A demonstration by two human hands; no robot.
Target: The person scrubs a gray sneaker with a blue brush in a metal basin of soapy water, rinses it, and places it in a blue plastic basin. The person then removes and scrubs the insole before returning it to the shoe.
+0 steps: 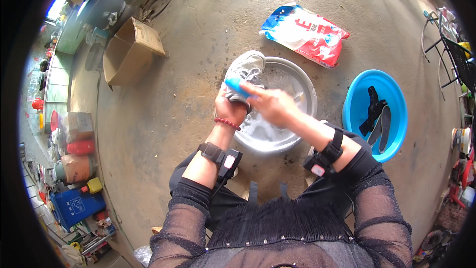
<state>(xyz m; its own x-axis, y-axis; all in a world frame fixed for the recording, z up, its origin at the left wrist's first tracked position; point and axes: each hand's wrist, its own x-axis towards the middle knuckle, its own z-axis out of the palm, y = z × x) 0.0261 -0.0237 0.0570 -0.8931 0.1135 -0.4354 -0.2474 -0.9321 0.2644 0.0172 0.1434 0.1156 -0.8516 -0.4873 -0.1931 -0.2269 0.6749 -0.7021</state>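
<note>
My left hand (231, 109) is closed around a light grey lace-up sneaker (248, 64), tilted with its toe pointing away from me. The shoe is over the left rim of a grey metal basin (311, 83), which holds cloudy, sudsy water. In my right hand (275, 106) is a blue scrubbing brush (236, 87), pressed to the side of the sneaker near its laces. Motion smears the right hand a little, and its fingers hide part of the brush. Something pale lies in the water, but its shape is unclear.
A red, white and blue detergent bag (307, 34) lies beyond the basin. On the right, a blue plastic tub (349, 104) holds dark insoles (381, 128) and black strips. An open cardboard box (130, 52) stands at the far left. Shelves and clutter line the left side.
</note>
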